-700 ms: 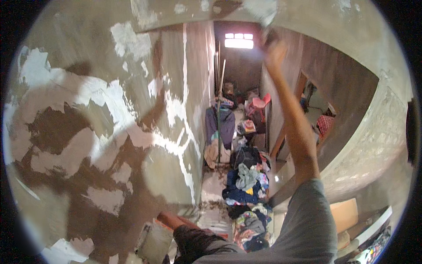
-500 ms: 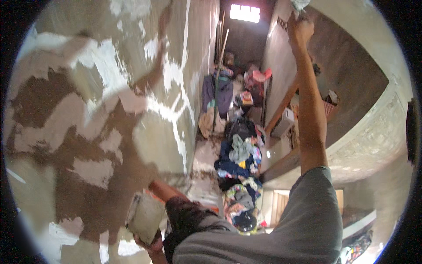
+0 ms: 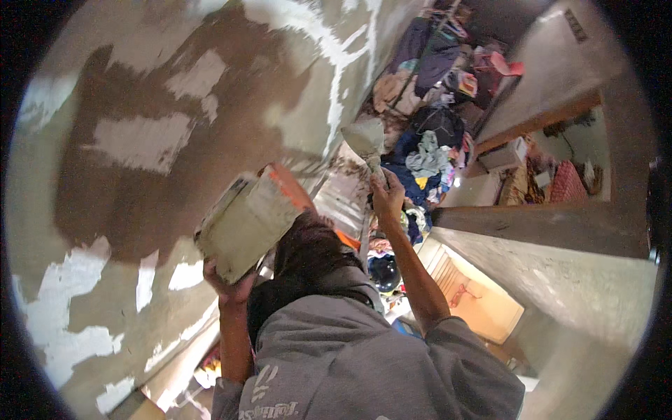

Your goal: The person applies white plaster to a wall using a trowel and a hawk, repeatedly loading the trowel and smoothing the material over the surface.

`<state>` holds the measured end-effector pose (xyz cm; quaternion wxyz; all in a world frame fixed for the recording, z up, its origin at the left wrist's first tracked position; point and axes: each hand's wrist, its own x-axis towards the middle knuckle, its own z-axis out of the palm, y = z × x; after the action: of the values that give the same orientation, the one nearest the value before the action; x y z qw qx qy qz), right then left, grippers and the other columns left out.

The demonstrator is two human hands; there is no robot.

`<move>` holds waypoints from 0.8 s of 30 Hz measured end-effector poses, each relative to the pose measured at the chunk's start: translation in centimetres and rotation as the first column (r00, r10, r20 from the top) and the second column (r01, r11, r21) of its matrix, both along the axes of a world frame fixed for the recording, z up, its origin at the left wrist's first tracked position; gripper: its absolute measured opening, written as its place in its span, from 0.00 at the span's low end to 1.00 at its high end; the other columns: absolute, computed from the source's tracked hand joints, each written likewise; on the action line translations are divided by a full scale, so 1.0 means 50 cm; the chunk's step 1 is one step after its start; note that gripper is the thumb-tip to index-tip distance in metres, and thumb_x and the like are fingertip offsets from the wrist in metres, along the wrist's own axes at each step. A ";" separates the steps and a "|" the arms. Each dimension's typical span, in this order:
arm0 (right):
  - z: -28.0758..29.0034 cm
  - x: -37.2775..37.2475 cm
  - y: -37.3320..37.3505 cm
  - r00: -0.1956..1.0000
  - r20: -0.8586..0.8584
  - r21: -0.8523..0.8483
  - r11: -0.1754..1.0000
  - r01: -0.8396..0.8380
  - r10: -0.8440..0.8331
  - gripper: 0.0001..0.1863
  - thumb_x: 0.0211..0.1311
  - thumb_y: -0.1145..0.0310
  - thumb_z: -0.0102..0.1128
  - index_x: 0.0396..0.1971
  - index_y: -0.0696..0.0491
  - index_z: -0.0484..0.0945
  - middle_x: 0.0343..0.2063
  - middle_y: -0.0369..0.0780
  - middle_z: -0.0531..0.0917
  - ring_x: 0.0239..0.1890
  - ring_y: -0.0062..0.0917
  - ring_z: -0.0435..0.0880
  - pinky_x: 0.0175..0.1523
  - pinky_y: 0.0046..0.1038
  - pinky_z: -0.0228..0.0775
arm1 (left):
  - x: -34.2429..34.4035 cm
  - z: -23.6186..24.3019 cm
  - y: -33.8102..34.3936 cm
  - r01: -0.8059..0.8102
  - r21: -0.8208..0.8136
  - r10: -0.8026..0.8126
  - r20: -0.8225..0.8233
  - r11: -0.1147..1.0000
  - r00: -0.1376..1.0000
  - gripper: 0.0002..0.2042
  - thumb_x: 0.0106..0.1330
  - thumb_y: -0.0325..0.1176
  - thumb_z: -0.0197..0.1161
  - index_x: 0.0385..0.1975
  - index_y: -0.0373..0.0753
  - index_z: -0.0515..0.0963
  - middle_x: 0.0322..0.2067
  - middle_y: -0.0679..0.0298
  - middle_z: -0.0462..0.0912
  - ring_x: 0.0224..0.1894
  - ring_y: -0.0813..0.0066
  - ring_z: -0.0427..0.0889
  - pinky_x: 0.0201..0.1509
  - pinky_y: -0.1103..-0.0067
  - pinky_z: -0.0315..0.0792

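My left hand [image 3: 232,281] is closed on the lower edge of a shallow rectangular tray [image 3: 246,227], smeared with pale putty, and holds it tilted beside the wall. My right hand [image 3: 388,197] grips a putty knife [image 3: 365,140] by its handle, with the broad, putty-coated blade pointing up and away. The knife is to the right of the tray, apart from it. On my left rises a grey-brown plastered wall [image 3: 231,105] with white and pinkish patches of filler and a branching white line. My shadow falls across part of it.
Far below, piles of clothes [image 3: 428,155] line the narrow passage. A dark round glossy thing [image 3: 385,271] lies nearer. At right, a wall opening [image 3: 553,157] holds a white box and cloths. An orange-edged surface [image 3: 292,187] shows beside the tray.
My right hand has come down from high at the upper right to near the middle, bringing the putty knife. The tray has risen and turned. The whole view has swung and tilted.
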<state>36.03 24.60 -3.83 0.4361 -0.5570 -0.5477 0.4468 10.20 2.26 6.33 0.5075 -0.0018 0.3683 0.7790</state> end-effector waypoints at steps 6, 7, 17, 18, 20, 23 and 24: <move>0.131 -0.045 -0.078 0.982 -0.069 0.132 0.977 -0.166 0.176 0.17 0.58 0.70 0.60 0.46 0.59 0.71 0.38 0.41 0.77 0.40 0.22 0.75 0.46 0.24 0.67 | -0.017 -0.073 -0.021 0.026 -0.165 -0.043 -0.097 0.986 0.994 0.34 0.44 0.48 0.59 0.56 0.47 0.64 0.56 0.60 0.65 0.58 0.57 0.65 0.58 0.58 0.63; 0.147 -0.042 -0.085 0.981 0.010 0.123 0.973 -0.196 0.196 0.18 0.58 0.69 0.60 0.46 0.59 0.71 0.40 0.41 0.77 0.40 0.23 0.75 0.47 0.24 0.66 | -0.014 -0.090 -0.021 0.022 -0.203 -0.058 -0.172 0.979 0.983 0.33 0.45 0.47 0.59 0.56 0.46 0.65 0.55 0.59 0.67 0.57 0.57 0.66 0.58 0.58 0.64; 0.138 -0.047 -0.115 0.974 0.171 0.225 0.956 -0.188 0.152 0.18 0.58 0.66 0.59 0.45 0.60 0.72 0.33 0.38 0.78 0.33 0.21 0.74 0.40 0.23 0.66 | 0.003 -0.041 0.014 0.080 -0.096 -0.068 0.125 0.992 0.990 0.30 0.46 0.41 0.56 0.53 0.41 0.66 0.46 0.57 0.73 0.48 0.59 0.74 0.48 0.64 0.72; 0.131 -0.041 -0.108 0.976 0.153 0.186 0.966 -0.181 0.153 0.17 0.58 0.66 0.59 0.45 0.60 0.72 0.31 0.36 0.78 0.31 0.19 0.73 0.37 0.22 0.66 | 0.001 -0.043 0.012 0.101 -0.095 -0.086 0.158 0.990 0.984 0.30 0.46 0.41 0.56 0.53 0.40 0.65 0.46 0.57 0.73 0.48 0.59 0.75 0.48 0.64 0.72; 0.122 -0.031 -0.102 0.985 0.060 0.108 0.980 -0.166 0.160 0.17 0.58 0.66 0.60 0.44 0.59 0.73 0.25 0.32 0.76 0.25 0.14 0.70 0.29 0.18 0.61 | 0.003 -0.047 0.011 0.120 -0.068 -0.112 0.116 0.990 0.987 0.31 0.47 0.42 0.56 0.55 0.40 0.64 0.47 0.56 0.72 0.49 0.58 0.74 0.51 0.64 0.71; 0.153 -0.021 -0.098 0.980 -0.019 0.105 0.975 -0.195 0.198 0.18 0.56 0.65 0.61 0.43 0.59 0.74 0.22 0.29 0.73 0.20 0.10 0.67 0.23 0.15 0.56 | 0.008 -0.031 0.015 0.129 -0.016 -0.125 0.141 0.992 0.982 0.35 0.48 0.46 0.57 0.59 0.42 0.59 0.54 0.53 0.67 0.55 0.53 0.68 0.58 0.58 0.64; 0.165 -0.015 -0.094 0.976 0.015 0.148 0.965 -0.217 0.217 0.18 0.56 0.65 0.62 0.43 0.58 0.74 0.22 0.29 0.74 0.20 0.10 0.67 0.23 0.15 0.56 | 0.008 -0.031 0.014 0.124 -0.010 -0.121 0.129 0.992 0.984 0.35 0.48 0.46 0.56 0.59 0.42 0.59 0.54 0.53 0.66 0.56 0.53 0.68 0.58 0.58 0.64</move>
<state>35.29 19.92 4.42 0.4250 -0.4594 -0.6370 0.4502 10.58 2.94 4.77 0.5770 -0.0336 0.3413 0.7413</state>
